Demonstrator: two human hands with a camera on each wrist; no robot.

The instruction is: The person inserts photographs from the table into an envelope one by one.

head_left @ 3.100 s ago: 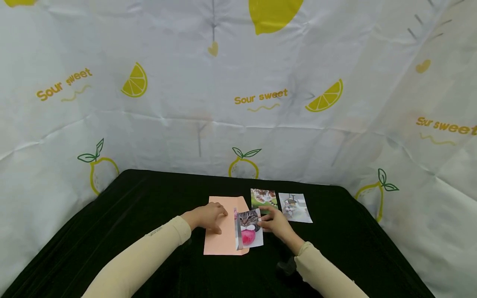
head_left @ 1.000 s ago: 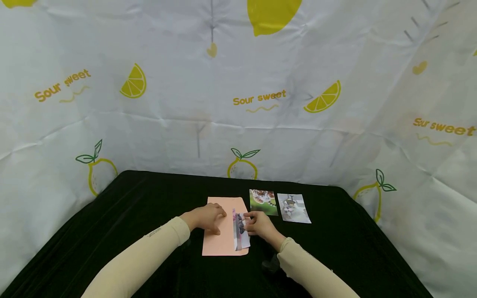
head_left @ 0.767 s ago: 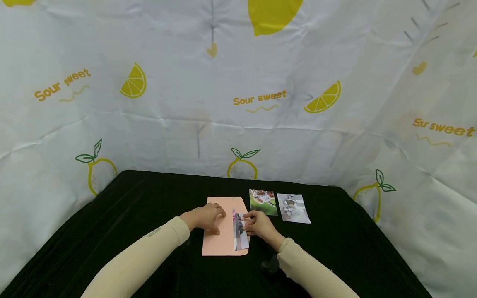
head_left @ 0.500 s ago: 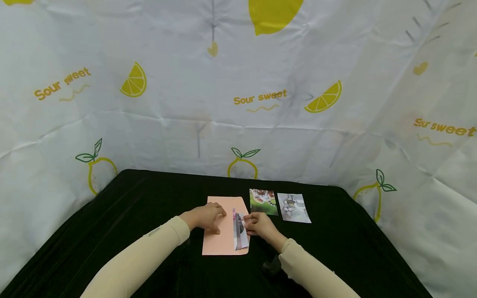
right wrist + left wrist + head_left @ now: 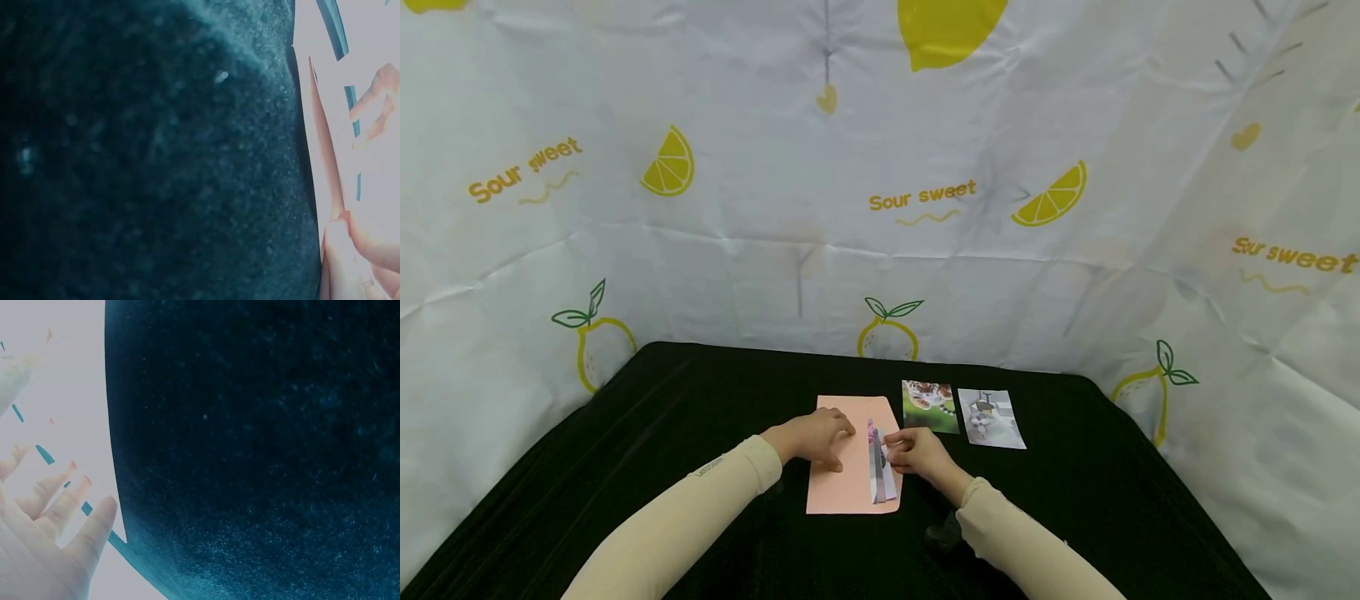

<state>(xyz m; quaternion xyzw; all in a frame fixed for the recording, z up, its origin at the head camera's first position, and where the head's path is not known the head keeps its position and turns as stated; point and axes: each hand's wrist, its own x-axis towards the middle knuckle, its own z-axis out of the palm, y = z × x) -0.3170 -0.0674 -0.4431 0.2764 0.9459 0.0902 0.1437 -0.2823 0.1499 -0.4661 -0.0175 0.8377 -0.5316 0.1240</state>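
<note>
A pale pink envelope (image 5: 835, 497) lies on the dark cloth in front of me, its opening toward the right. My left hand (image 5: 812, 438) rests on its left part with the fingers spread, and in the left wrist view those fingers (image 5: 94, 531) look extended over the washed-out paper. Between thumb and fingers my right hand (image 5: 922, 457) pinches the edge of a cat photo (image 5: 890, 485) at the opening. Most of that photo is hidden inside the envelope. Along the opening runs a grey strip with a pink patch at its top. The right wrist view is overexposed around the hand.
A tiger photo (image 5: 931, 408) lies just beyond my right hand, and a pale grey photo (image 5: 992, 419) is to its right. Dark cloth (image 5: 715, 392) covers the table. A white curtain (image 5: 760, 275) with lemon prints hangs behind it.
My right hand has moved left, sliding the cat photo into the envelope until only a narrow strip shows. The left hand has stayed in place on the envelope.
</note>
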